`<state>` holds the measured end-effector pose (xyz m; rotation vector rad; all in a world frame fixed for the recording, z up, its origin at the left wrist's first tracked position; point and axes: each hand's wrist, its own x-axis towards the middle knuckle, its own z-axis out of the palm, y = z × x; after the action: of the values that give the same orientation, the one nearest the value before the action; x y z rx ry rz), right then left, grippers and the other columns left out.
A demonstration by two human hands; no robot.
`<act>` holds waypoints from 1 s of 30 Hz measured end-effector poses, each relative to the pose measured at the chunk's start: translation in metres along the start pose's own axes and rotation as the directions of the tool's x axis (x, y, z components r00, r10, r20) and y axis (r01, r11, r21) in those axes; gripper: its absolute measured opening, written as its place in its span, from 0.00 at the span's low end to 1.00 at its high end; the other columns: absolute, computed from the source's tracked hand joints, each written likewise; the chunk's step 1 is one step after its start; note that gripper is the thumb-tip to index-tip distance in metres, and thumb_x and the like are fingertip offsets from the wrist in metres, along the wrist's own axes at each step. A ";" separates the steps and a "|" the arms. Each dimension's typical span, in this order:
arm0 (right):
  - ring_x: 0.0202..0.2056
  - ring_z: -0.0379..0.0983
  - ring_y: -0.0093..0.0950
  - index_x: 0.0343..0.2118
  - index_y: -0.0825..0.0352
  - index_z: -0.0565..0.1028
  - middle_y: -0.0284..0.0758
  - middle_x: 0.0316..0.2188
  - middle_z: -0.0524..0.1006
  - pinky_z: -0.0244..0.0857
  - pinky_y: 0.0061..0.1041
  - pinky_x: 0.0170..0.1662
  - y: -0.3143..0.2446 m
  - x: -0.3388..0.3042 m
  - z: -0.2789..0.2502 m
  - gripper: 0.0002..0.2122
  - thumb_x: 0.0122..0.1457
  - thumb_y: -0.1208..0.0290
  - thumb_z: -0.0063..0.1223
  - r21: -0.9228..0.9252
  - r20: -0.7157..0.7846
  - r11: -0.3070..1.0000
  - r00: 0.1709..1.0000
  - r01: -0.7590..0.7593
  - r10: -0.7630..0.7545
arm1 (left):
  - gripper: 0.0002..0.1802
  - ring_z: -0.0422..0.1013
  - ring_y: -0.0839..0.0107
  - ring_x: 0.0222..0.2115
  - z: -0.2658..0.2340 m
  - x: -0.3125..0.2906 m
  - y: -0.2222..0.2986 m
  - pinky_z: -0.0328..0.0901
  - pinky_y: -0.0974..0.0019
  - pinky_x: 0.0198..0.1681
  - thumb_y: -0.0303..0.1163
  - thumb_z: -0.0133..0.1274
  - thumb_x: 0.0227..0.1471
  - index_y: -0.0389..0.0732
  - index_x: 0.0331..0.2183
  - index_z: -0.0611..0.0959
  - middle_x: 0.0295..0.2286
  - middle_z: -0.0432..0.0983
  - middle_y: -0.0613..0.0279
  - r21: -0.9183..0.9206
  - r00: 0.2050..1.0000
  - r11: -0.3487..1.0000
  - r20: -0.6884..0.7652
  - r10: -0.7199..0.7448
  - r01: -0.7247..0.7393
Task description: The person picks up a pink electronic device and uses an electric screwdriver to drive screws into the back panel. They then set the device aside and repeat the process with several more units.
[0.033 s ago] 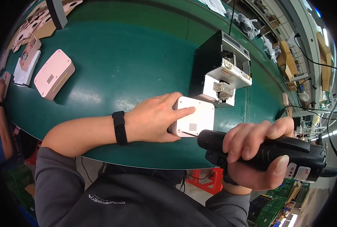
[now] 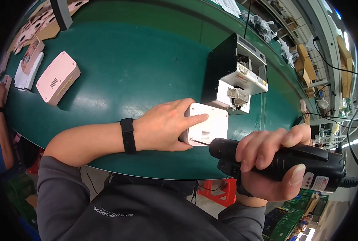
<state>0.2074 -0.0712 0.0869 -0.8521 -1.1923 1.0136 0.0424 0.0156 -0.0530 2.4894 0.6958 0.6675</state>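
Black plastic forms the thick, rounded screwdriver (image 2: 307, 161), its long axis running left to right, the thin metal bit (image 2: 202, 142) pointing left at the near-left corner of a pale box (image 2: 216, 123). That box lies on the smooth green table (image 2: 143, 60), almost square, with rounded corners. Right hand (image 2: 263, 152): fingers wrapped around the screwdriver. Left hand (image 2: 167, 124): thumb and fingers clamped on the box's left end, forefinger flat on top. Beyond stands a boxy black-and-silver machine (image 2: 221, 66); far left lies a pink box (image 2: 57, 76).
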 end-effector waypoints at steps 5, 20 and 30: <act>0.20 0.68 0.31 0.40 0.63 0.59 0.36 0.21 0.70 0.65 0.34 0.28 0.011 0.001 0.007 0.28 0.49 0.54 0.67 -0.019 -0.004 0.999 0.999 -0.034 0.034 | 0.39 0.72 0.50 0.42 0.001 -0.003 -0.003 0.72 0.55 0.42 0.41 0.68 0.36 0.47 0.53 0.74 0.47 0.66 0.45 -0.021 1.000 1.000 -0.016 -0.006 0.006; 0.12 0.63 0.24 0.38 0.62 0.59 0.32 0.17 0.67 0.62 0.26 0.18 0.039 -0.001 0.016 0.19 0.57 0.55 0.53 -0.128 0.131 0.980 0.982 0.150 -0.133 | 0.38 0.72 0.51 0.39 0.007 -0.009 -0.007 0.71 0.56 0.42 0.34 0.68 0.32 0.43 0.51 0.77 0.42 0.67 0.47 -0.094 0.999 0.996 -0.052 -0.010 0.005; 0.17 0.66 0.28 0.41 0.64 0.61 0.34 0.21 0.70 0.64 0.31 0.24 0.030 0.006 0.002 0.21 0.56 0.56 0.58 0.001 0.109 0.997 0.991 0.074 -0.074 | 0.38 0.72 0.51 0.40 0.007 -0.002 -0.006 0.72 0.56 0.42 0.36 0.68 0.33 0.44 0.51 0.77 0.43 0.67 0.45 -0.080 0.999 0.997 -0.043 0.017 -0.021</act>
<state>0.2009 -0.0555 0.0615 -0.7572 -1.3092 1.0085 0.0422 0.0169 -0.0624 2.4176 0.6486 0.7429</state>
